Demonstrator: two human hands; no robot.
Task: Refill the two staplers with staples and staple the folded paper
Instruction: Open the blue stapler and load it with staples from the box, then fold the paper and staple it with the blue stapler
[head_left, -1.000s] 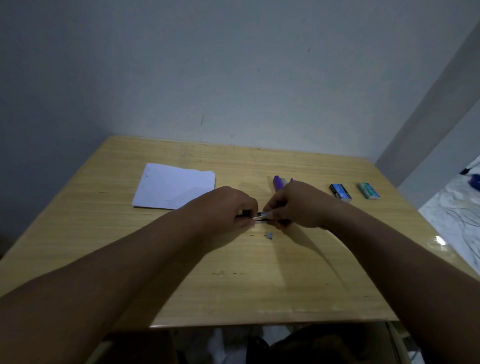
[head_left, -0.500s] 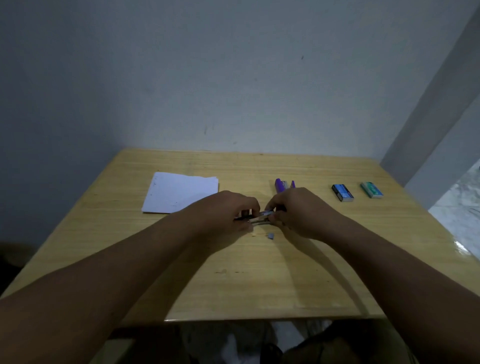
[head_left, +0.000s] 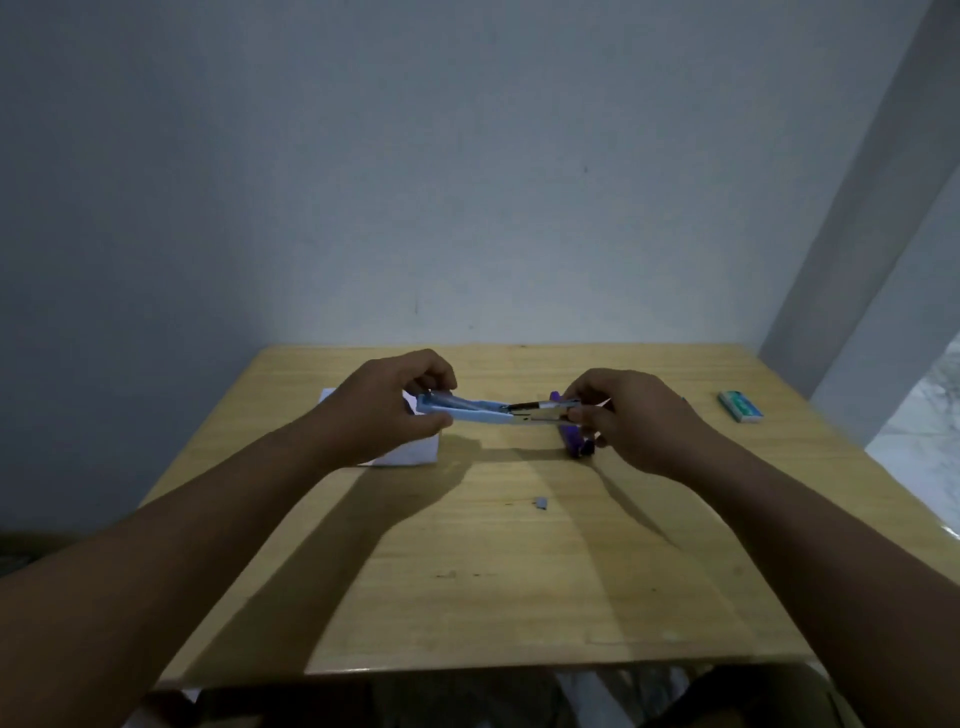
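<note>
A small grey scrap (head_left: 540, 502), possibly a staple fragment, lies nearest on the wooden table (head_left: 519, 597). Farther back, both hands hold the light blue stapler (head_left: 467, 410) above the tabletop, opened out flat. The left hand (head_left: 387, 410) grips the blue end, fingers curled over it and thumb beneath. The right hand (head_left: 631, 415) pinches the metal magazine (head_left: 540, 412) end. Whether staples are loaded cannot be determined. The purple stapler (head_left: 574, 444) lies on the table just below the right hand. The folded paper (head_left: 410, 452) lies under the left hand, partly hidden. A green staple box (head_left: 740, 413) rests at the far right.

Risk: the stapler is held only at its two ends. A loosened grip at either end would likely let the sprung halves snap together, catching a fingertip or spilling any staples.
</note>
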